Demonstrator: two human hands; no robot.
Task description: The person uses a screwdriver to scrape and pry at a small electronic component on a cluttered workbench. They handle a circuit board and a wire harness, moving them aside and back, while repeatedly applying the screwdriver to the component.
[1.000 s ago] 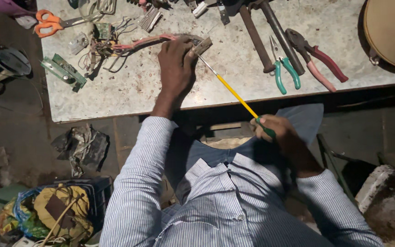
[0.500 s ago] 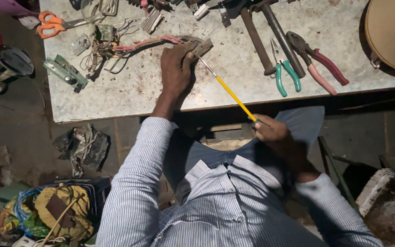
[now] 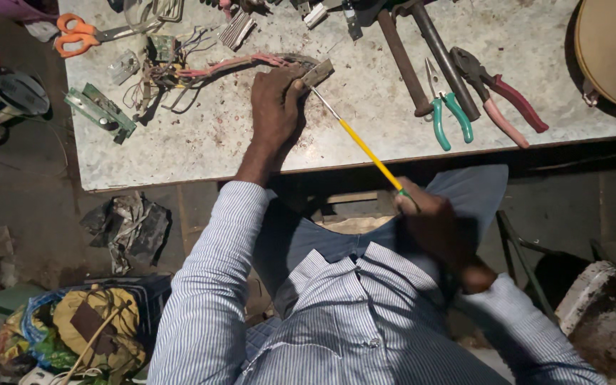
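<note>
Watching: I saw the worn table (image 3: 201, 153) from above, its front edge just ahead of the person's lap.
Left hand: the left hand (image 3: 277, 107) lay pressed flat-fingered on a small metal part (image 3: 317, 72), pinning it near the middle of the table, well in from the front edge.
Right hand: the right hand (image 3: 433, 224) was closed around the handle end of a yellow-shafted screwdriver (image 3: 365, 147), off the table and below its front edge.
Tool line: the screwdriver ran slantwise up over the front edge, and its tip met the metal part just beside the left fingers.
Wiring: a pinkish bundle of wires (image 3: 233, 64) trailed from the part toward the back left corner.
Handling, part: I judged it small, light and stiff, likely to skate on the table unless held down; best gripped by its flat sides, clear of the wires.
Handling, tool: I judged the thin shaft rigid but prone to slip off; hold at the handle.
Nearby: green-handled pliers (image 3: 447, 117) and red-handled pliers (image 3: 500, 96) lay toward the right edge, orange scissors (image 3: 80, 36) at the back left corner.
</note>
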